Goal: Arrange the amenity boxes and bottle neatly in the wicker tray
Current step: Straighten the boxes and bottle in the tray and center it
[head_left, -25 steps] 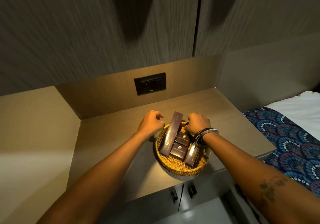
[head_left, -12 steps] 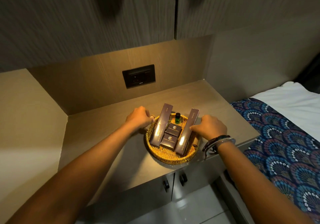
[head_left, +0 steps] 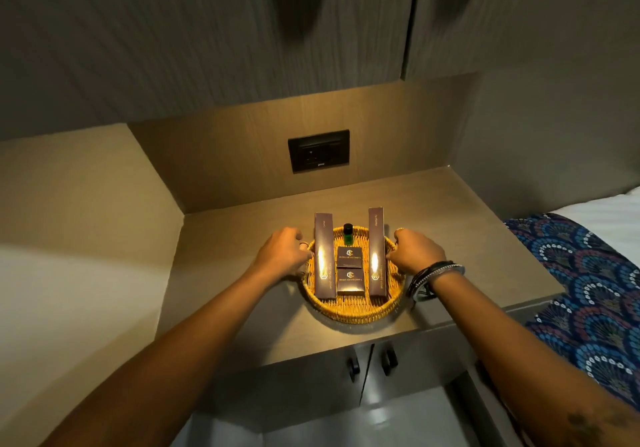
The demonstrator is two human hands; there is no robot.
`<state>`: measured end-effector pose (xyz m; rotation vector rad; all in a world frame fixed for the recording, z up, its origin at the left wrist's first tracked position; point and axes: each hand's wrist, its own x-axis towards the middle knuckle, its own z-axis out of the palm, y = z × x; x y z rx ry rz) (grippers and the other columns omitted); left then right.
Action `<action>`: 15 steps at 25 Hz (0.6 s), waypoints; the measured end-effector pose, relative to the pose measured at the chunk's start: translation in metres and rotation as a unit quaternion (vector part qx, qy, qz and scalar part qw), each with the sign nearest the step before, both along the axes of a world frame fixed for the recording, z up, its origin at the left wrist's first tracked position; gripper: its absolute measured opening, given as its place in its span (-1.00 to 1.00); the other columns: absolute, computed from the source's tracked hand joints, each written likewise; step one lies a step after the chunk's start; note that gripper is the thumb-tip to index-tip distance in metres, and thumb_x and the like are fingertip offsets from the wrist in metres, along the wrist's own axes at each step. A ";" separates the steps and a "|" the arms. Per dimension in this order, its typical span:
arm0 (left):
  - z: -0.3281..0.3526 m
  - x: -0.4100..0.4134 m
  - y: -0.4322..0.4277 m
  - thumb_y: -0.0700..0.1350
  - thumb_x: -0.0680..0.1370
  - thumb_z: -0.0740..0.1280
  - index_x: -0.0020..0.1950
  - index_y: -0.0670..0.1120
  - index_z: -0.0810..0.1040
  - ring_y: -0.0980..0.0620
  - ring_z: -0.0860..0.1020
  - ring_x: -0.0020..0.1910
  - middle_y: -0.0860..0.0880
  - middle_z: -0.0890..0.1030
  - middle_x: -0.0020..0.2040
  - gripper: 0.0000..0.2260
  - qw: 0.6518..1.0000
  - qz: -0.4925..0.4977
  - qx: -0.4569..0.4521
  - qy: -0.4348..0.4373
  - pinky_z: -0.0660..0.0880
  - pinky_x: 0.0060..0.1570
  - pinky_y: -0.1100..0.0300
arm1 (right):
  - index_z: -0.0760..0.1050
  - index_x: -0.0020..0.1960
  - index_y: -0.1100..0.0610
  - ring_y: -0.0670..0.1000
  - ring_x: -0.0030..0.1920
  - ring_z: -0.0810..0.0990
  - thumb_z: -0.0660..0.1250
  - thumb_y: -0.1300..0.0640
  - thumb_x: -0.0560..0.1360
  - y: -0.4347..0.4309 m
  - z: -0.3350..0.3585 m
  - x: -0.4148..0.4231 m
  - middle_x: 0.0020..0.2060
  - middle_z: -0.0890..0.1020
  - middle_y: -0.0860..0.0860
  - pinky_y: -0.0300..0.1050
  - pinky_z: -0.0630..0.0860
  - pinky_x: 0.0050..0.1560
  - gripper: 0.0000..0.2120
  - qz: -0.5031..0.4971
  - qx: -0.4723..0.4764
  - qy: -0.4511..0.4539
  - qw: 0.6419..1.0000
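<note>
A round wicker tray (head_left: 351, 311) sits on the tan counter near its front edge. Two long dark boxes lie in it, one on the left (head_left: 324, 256) and one on the right (head_left: 376, 252), parallel and overhanging the far rim. Between them lie two small dark boxes, the farther one (head_left: 349, 257) above the nearer one (head_left: 350, 281). A small green bottle (head_left: 348, 233) with a black cap stands at the tray's far side. My left hand (head_left: 282, 251) grips the tray's left rim. On the opposite rim, my right hand (head_left: 417, 251) does the same.
A black wall socket (head_left: 318, 150) sits in the back panel above the counter (head_left: 242, 273). Cabinet doors with two dark handles (head_left: 370, 365) are below the counter. A bed with a patterned blue runner (head_left: 588, 291) lies to the right. Overhead cabinets hang above.
The tray has turned so the long boxes now lie straight and parallel. Both hands have settled on the tray's opposite rims. The camera view has shifted.
</note>
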<state>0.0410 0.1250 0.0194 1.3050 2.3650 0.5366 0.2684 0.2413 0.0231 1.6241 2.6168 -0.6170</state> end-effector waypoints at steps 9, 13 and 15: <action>0.007 0.016 -0.023 -0.14 0.46 0.46 -0.09 -0.17 0.63 -0.16 0.65 -0.18 -0.16 0.67 -0.16 -0.89 0.996 0.089 0.024 -0.008 0.61 -0.17 -0.07 | 0.49 -0.07 0.12 0.11 -0.17 0.62 0.31 0.11 0.54 0.017 0.004 -0.015 -0.22 0.60 0.06 0.05 0.60 -0.09 -0.93 0.075 0.011 -0.011 0.997; 0.010 0.026 -0.026 -0.10 0.50 0.43 -0.01 -0.17 0.65 -0.16 0.64 -0.10 -0.16 0.69 -0.09 -0.85 0.994 0.103 0.019 0.002 0.59 -0.09 -0.09 | 0.47 -0.10 0.11 0.07 -0.27 0.57 0.28 0.10 0.55 0.018 0.003 -0.012 -0.33 0.53 0.01 -0.06 0.50 -0.28 -0.90 0.103 0.019 -0.009 0.994; 0.009 0.033 -0.026 -0.07 0.54 0.40 0.03 -0.17 0.64 -0.17 0.63 -0.08 -0.17 0.69 -0.05 -0.82 0.994 0.108 0.021 0.011 0.58 -0.07 -0.09 | 0.49 -0.06 0.13 0.02 -0.33 0.51 0.27 0.07 0.57 0.019 -0.001 -0.009 -0.34 0.50 -0.01 -0.12 0.37 -0.38 -0.87 0.106 0.022 -0.005 0.994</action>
